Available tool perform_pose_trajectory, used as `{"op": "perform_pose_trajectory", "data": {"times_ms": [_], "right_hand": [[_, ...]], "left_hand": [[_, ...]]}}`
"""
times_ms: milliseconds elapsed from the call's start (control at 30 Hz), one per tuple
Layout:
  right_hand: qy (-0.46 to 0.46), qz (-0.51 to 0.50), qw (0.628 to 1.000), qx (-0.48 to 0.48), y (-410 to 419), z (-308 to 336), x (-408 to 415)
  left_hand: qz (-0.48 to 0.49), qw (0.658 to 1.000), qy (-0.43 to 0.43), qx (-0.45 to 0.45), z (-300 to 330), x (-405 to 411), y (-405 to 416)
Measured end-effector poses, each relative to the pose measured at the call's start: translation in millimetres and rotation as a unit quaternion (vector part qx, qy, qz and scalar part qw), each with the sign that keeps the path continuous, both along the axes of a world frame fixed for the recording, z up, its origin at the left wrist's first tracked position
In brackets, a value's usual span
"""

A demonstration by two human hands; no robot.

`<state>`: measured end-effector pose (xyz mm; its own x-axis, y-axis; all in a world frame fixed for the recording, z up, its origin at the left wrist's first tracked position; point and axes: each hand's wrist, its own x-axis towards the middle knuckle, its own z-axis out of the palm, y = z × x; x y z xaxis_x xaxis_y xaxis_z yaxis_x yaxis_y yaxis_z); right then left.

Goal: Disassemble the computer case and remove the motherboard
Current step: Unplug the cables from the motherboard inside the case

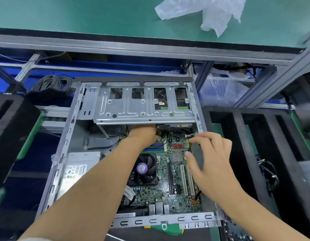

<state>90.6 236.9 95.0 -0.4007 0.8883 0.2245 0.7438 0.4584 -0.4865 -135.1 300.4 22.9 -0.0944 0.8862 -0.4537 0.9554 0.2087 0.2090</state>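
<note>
Head view showed us the motherboard lying flat in the floor of the open computer case, at the lower centre of the frame, with its cooler fan left of centre and white expansion slots to the right. We judged the board thin, stiff but easily flexed, and fragile where components stood proud. It would be best taken by its bare edges or lifted with support near the fan, never by the slots or connectors.

Our left hand reached deep toward the top edge of the board, under the metal drive cage; its fingers were hidden there, so we could not tell what it held. Our right hand hovered over the board's right side with fingers loosely curled, the fingertips pinching a thin cable with a white tie near the upper right corner.

A grey power supply sat at the case's lower left. Black foam trays flanked the case, and crumpled clear plastic lay on the green bench at the upper right.
</note>
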Motion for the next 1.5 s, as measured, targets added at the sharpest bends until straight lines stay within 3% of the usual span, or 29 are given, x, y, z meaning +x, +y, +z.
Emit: {"op": "perform_pose_trajectory", "data": {"times_ms": [633,1500], "right_hand": [[-0.079,0.003,0.993,0.087,0.8,-0.8,-3.5],[-0.122,-0.003,0.988,0.094,2.6,-2.5,-4.0]], "left_hand": [[-0.05,0.997,0.031,0.048,-5.6,-0.3,0.2],[-0.053,0.997,0.019,0.059,-11.9,1.3,-7.3]]}}
